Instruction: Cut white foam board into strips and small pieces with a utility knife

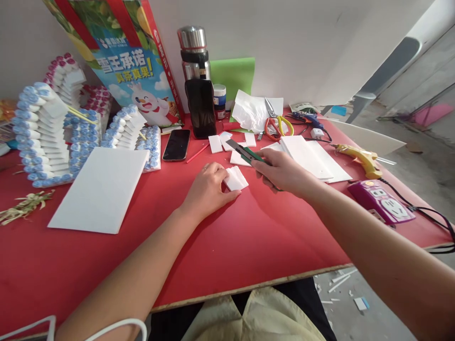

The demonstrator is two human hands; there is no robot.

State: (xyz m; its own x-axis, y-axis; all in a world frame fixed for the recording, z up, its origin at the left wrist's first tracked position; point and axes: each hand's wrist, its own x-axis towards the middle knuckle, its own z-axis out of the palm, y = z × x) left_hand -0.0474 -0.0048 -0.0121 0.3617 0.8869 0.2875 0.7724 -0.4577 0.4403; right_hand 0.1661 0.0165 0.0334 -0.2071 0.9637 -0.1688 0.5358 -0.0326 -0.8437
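Observation:
My left hand (pixel 206 190) rests on the red tabletop, its fingers and thumb closed around a small white foam piece (pixel 236 179); the far fingertips are partly hidden. Gripped in my right hand (pixel 282 169) is a green utility knife (pixel 245 152), held just above the table with its blade pointing left and away from me. The blade is apart from the foam piece. Beyond my hands lie several small white foam rectangles (pixel 215 144). A stack of larger white sheets (pixel 305 156) sits behind my right hand.
To the left stand blue and white foam models (pixel 46 137) and a white board (pixel 99 189). A phone (pixel 177 145), a flask (pixel 194 52) and red-and-yellow-handled scissors (pixel 279 128) are at the back. At right lie a yellow glue gun (pixel 360 158) and a purple power strip (pixel 384 201).

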